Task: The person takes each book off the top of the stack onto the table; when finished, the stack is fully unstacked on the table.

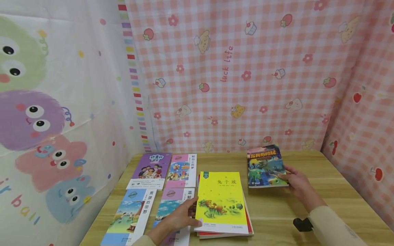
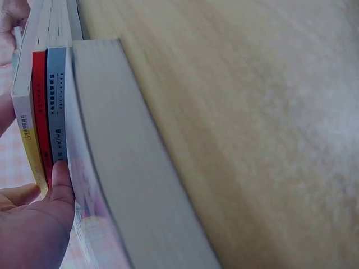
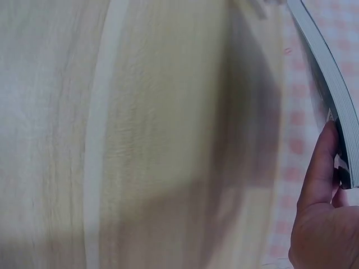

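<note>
At the back right, my right hand [image 1: 297, 184] grips the right edge of a dark blue-green illustrated book [image 1: 266, 167]. The right wrist view shows this book [image 3: 339, 106] raised over the table, with the fingers [image 3: 322, 159] along its cover. My left hand [image 1: 183, 215] holds the left side of a stack topped by a yellow book [image 1: 220, 201], thumb at its lower left corner. Beneath it, a red book [image 2: 40, 106] and a grey-blue book [image 2: 58, 106] show their spines in the left wrist view, where fingertips touch the yellow and grey-blue spines.
Left of the stack, a purple book [image 1: 150, 167], a pink book [image 1: 181, 167], a boy's-field picture book [image 1: 127, 215] and a partly covered blue-and-pink book [image 1: 170, 205] lie in two rows on the wooden table [image 1: 277, 212]. A small black object [image 1: 302, 224] lies by the right forearm. Patterned curtains [image 1: 234, 102] enclose the table.
</note>
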Motion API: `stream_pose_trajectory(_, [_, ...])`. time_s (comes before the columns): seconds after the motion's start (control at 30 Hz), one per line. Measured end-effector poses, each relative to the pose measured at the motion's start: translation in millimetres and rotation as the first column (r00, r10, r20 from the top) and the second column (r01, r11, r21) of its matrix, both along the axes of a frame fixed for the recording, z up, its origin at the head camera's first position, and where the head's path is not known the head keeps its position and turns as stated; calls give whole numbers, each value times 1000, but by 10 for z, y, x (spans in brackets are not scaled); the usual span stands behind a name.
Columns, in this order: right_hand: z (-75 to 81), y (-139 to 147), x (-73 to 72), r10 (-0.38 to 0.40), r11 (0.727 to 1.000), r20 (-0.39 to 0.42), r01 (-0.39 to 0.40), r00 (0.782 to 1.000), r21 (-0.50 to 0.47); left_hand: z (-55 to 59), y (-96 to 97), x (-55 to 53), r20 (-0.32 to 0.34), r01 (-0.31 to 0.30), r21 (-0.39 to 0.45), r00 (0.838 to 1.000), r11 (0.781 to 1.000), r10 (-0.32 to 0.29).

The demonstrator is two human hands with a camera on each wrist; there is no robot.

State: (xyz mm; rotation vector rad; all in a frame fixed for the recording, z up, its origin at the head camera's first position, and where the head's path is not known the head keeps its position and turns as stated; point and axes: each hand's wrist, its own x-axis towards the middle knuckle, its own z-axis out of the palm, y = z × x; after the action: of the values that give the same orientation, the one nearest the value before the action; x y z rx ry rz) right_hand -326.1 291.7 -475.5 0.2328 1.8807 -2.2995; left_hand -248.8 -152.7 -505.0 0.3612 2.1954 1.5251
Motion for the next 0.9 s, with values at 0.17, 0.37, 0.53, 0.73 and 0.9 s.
stream_pose_trajectory(0.17, [-178,9,-132,4,997,23,-5,1000,72,1,3,-20,26,-2,0,1000,1000,2])
stream_pose_trajectory(0.37, [-291,-95,-278,-29,982,39,21,999,189,-5,-1,-24,18,-13,-15,1000,1000,13])
stream_pose_trajectory(0.53, [-291,-165,-318,-65,957,52,48,996,285,-11,0,-31,16,-11,-9,1000,1000,11])
stream_pose_trajectory(0.73, [-260,-195,-307,-16,894,25,3,1000,447,-10,2,-32,21,-15,-21,1000,1000,15])
stream_pose_trajectory(0.9, [-154,-301,-263,32,852,-40,-6,999,524,-31,-24,-34,22,-8,-3,1000,1000,8])
